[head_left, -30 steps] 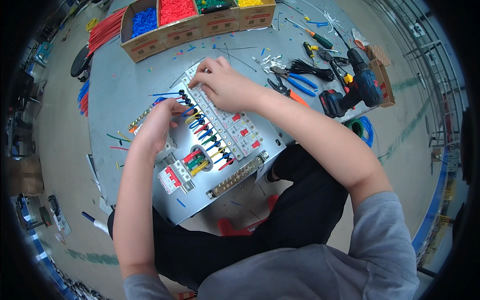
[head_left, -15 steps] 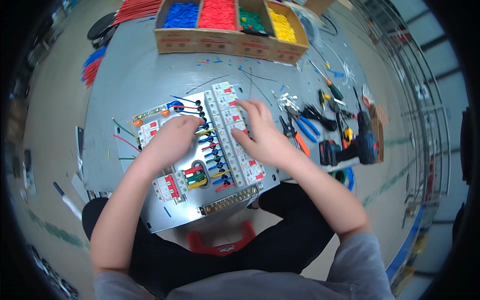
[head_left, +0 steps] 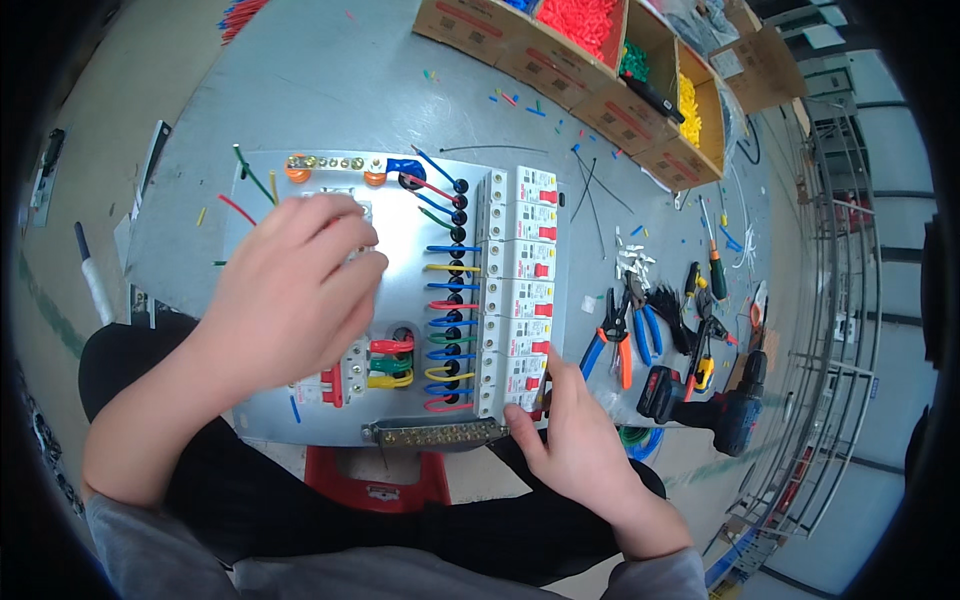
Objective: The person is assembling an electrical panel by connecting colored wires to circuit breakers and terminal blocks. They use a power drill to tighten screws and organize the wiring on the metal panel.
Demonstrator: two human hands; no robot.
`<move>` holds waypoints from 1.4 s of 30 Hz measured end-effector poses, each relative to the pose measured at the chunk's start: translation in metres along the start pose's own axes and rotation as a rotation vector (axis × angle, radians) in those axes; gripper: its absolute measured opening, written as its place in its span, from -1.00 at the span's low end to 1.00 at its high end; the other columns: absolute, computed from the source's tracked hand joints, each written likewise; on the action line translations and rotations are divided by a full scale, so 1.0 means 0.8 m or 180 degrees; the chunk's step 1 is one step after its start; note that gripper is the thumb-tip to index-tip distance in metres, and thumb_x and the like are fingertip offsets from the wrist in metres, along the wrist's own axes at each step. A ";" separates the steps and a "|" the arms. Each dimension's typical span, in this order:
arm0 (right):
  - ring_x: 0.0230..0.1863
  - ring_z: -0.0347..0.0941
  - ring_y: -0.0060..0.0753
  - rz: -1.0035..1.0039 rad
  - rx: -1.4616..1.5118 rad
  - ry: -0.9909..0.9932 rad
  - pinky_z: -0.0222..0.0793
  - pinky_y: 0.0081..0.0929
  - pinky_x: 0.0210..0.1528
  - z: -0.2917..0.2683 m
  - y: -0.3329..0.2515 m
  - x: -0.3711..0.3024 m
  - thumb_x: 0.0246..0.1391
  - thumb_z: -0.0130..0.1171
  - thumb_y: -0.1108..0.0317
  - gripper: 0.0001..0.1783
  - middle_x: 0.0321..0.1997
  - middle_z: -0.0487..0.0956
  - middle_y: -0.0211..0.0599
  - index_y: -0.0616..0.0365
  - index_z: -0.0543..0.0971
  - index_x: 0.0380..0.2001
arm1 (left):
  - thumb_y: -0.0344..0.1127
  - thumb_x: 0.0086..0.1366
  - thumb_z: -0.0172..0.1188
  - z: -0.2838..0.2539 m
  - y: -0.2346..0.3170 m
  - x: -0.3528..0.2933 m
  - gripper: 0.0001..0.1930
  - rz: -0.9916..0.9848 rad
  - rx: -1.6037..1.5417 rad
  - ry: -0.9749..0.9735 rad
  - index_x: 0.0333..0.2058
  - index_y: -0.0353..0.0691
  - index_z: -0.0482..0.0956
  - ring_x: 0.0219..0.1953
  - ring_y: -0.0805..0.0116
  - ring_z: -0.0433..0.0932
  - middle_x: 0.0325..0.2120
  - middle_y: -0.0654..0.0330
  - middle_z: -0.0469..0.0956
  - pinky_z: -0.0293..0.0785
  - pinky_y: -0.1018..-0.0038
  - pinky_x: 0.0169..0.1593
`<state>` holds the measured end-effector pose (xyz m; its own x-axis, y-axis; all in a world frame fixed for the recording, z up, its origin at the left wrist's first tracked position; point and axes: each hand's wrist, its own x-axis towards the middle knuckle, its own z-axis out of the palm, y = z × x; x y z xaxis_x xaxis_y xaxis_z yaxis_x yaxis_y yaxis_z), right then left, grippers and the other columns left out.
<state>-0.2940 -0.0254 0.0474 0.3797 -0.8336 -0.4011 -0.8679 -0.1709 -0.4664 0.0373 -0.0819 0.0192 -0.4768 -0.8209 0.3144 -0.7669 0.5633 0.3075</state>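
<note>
A metal mounting panel [head_left: 270, 418] lies on the table in front of me, with a row of white circuit breakers [head_left: 530, 300] with red switches along its right side. Short coloured wires [head_left: 450, 307] loop out of black grommets beside that row. Over the panel's left part is my left hand [head_left: 310, 280], its fingers curled together above a smaller breaker that it mostly covers; its fingertips' contents are hidden. My right hand [head_left: 585, 445] grips the lower right corner of the panel at the last breaker, thumb on the end and index finger along the side.
A cardboard box [head_left: 590, 90] with red, green and yellow small parts stands at the far right. Pliers [head_left: 645, 320], a wire stripper [head_left: 608, 345], a screwdriver [head_left: 716, 265] and a cordless drill [head_left: 715, 400] lie to the right. Below the panel is a red stool [head_left: 375, 490].
The panel has turned more square to me. My left hand has left the grommet wires for the left breaker; my right hand has moved down from mid-row to the lower right corner.
</note>
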 end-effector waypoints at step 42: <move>0.18 0.57 -0.08 -0.1652 0.0100 -0.1403 0.50 -0.19 0.18 0.032 -0.053 0.001 0.34 0.36 0.20 -0.43 0.16 0.62 -0.18 0.17 0.54 0.33 | -0.35 0.28 0.37 0.001 -0.058 -0.022 -0.69 -0.0484 -0.0207 -0.0080 -0.01 -0.29 0.67 0.07 0.06 0.55 0.00 0.06 0.57 0.54 0.21 0.07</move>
<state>-0.2485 -0.0058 0.0468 0.8451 -0.3548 -0.4000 -0.5310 -0.4698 -0.7052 0.0806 -0.0933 -0.0016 -0.3686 -0.8987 0.2376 -0.8020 0.4367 0.4075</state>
